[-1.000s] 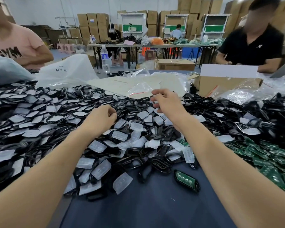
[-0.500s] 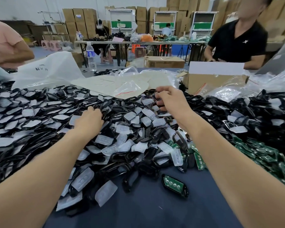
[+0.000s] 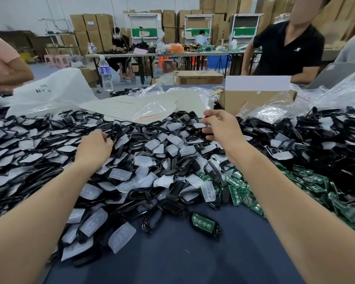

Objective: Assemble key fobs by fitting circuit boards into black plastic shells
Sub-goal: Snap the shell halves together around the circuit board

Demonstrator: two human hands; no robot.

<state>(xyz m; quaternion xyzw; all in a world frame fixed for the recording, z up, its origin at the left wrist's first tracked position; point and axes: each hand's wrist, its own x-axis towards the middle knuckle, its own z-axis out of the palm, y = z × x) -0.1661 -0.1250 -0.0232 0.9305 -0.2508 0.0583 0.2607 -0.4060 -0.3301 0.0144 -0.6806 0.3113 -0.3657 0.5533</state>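
Both forearms reach forward over the counter [image 3: 193, 263], well apart. The left hand [image 3: 94, 148] lies knuckles-up on the heap, its fingers curled down and pinching a black shell [image 3: 115, 130] that stands on edge at its fingertips. The right hand [image 3: 221, 128] hovers farther back, toward the counter's far edge, thumb out and fingers half curled around a white-padded piece. I cannot tell whether it grips it or only touches it.

The shells [image 3: 152, 152] cover the counter from the left edge to the right in a deep heap, black frames mixed with cloudy white button pads. Green boards [image 3: 307, 181] are piled near the right edge. One fob [image 3: 205, 221], a black shell with a green board in it, lies alone on bare blue counter toward the near edge.
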